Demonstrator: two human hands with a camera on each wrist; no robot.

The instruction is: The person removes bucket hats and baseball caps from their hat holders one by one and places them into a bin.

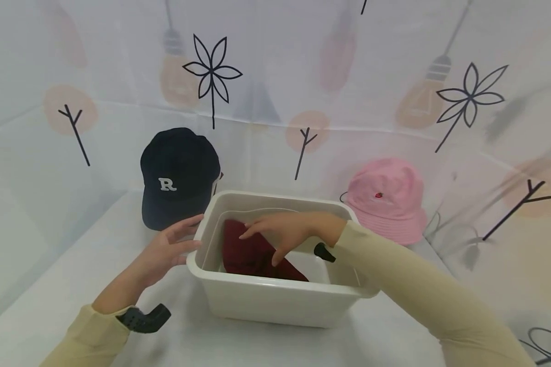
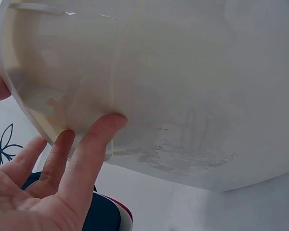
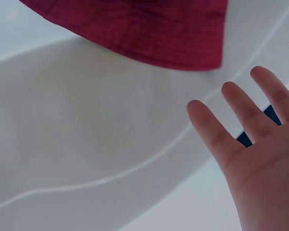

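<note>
A dark red hat with a stitched brim (image 3: 178,45) lies inside a white plastic basin (image 1: 280,283), toward its left side. My right hand (image 1: 289,229) reaches into the basin over the hat, its fingers spread. In the right wrist view, the right hand (image 3: 260,125) appears apart from the brim and holds nothing. My left hand (image 1: 165,252) touches the basin's left outer wall with extended fingers. The left wrist view shows the left hand (image 2: 58,183) with fingertips against the rim and outer wall.
A black cap (image 1: 179,176) with a white R stands behind the basin at left. A pink bucket hat (image 1: 387,196) sits behind it at right. White patterned cloth (image 1: 275,61) hangs along the back and sides of the white surface (image 1: 165,336).
</note>
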